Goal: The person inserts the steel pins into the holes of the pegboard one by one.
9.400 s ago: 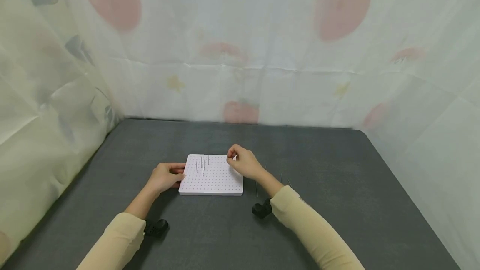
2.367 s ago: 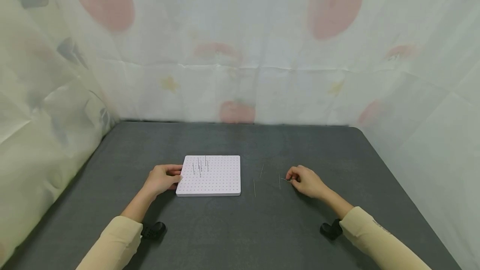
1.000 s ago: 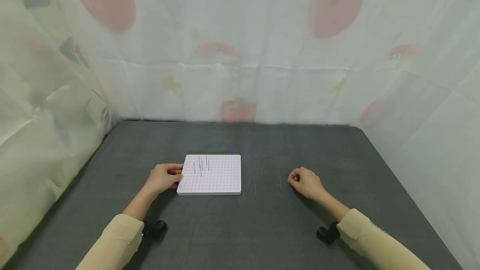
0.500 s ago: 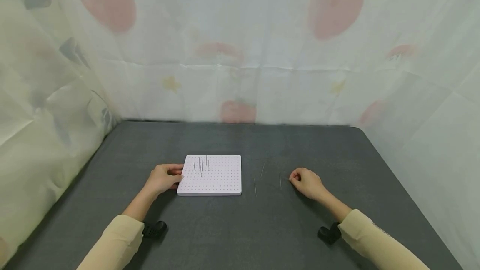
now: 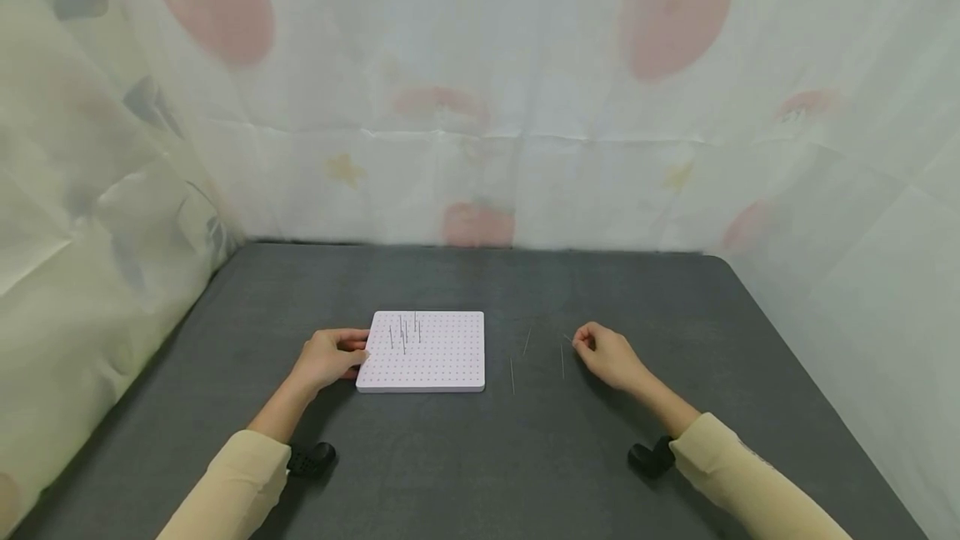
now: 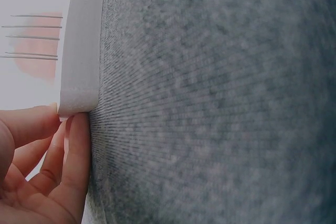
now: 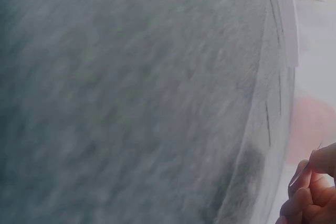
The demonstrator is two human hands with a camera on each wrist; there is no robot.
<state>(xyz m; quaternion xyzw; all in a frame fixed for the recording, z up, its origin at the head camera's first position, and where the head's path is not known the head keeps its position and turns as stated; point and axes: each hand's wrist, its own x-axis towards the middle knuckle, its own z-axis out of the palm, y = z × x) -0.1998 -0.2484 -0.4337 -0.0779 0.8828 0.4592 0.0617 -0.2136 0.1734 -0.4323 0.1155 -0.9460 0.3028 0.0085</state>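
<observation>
A white pegboard (image 5: 431, 369) with a grid of small holes lies on the dark table. Several thin metal pins (image 5: 405, 338) stand upright in its back left part, and they also show side-on in the left wrist view (image 6: 34, 27). My left hand (image 5: 324, 357) grips the board's left edge between thumb and fingers. To the right of the board my right hand (image 5: 606, 354) pinches a thin metal pin (image 7: 300, 173) between thumb and index finger, raised off the tabletop. Its far part is hidden by the fingers.
Loose pins lie on the table between the board and my right hand: one nearest the board (image 5: 512, 376), one farther back (image 5: 527, 342), one close to the hand (image 5: 562, 362). Patterned curtains (image 5: 480, 182) hang behind the grey table (image 5: 450, 465) and at both sides.
My right hand went from the board to the loose pins, took hold of one and lifted it slightly. One more pin stands in the board than at first. My left hand kept its grip.
</observation>
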